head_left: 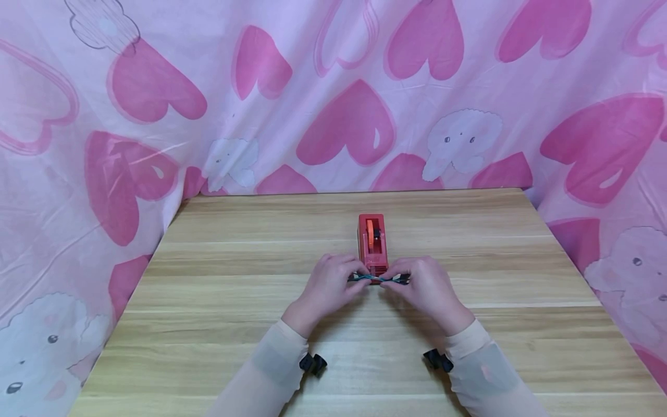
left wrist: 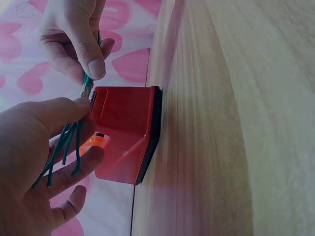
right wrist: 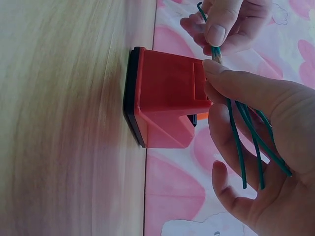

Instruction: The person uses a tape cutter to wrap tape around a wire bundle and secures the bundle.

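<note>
Several thin green wires (right wrist: 237, 137), gathered in a bundle, stretch between my two hands at the near end of a red tape dispenser (left wrist: 123, 118). My left hand (head_left: 325, 286) pinches one side of the bundle between thumb and forefinger, its other fingers loosely bent. On the opposite side my right hand (head_left: 429, 289) pinches it the same way. Between the fingertips a short brownish section (left wrist: 86, 91) of the bundle shows. Loose wire ends fan out across each palm. The dispenser stands on the table, with an orange roll (head_left: 370, 234) inside.
The wooden table (head_left: 234, 336) reaches back to a pink heart-patterned cloth (head_left: 344, 127), which also hangs at both sides. A small black device sits at the left wrist (head_left: 312, 365) and another at the right wrist (head_left: 438, 360).
</note>
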Demonstrator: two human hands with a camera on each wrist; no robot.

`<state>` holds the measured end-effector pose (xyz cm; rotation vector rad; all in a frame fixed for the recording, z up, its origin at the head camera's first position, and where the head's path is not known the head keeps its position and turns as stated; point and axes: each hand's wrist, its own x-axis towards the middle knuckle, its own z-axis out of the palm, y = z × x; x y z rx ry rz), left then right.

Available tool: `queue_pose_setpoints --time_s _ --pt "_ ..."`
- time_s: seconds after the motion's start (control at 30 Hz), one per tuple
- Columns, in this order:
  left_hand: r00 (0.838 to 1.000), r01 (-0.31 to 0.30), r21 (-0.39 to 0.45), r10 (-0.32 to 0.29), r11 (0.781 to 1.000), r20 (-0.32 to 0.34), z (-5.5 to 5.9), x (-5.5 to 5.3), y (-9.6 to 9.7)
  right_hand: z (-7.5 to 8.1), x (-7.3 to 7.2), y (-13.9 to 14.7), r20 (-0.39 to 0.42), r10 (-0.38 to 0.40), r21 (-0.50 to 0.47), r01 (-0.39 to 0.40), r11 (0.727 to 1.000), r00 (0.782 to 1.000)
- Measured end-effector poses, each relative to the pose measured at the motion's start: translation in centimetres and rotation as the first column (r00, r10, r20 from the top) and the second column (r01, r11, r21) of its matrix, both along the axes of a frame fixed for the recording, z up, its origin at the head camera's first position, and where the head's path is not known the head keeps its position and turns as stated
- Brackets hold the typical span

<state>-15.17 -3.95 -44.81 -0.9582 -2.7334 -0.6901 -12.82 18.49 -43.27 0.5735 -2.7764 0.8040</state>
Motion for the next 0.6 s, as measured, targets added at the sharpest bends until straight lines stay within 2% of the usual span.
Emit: queue_pose_setpoints --time_s 0.17,0.4,0.6 --pt "0.999 0.014 0.003 -0.014 1.000 -0.043 0.07 -0.05 0.00 -0.12 0.05 -0.11 0.024 -0.024 -0.018 0.024 1.000 0.999" --pt "0.999 0.018 0.016 -0.017 1.000 -0.046 0.23 0.05 -0.02 -0.10 0.03 -0.26 0.159 -0.060 -0.066 0.071 0.995 0.986" --pt "0.997 0.022 0.023 -0.020 1.000 -0.073 0.18 0.03 -0.02 -0.10 -0.09 -0.12 0.209 -0.054 -0.081 0.073 0.994 0.976"
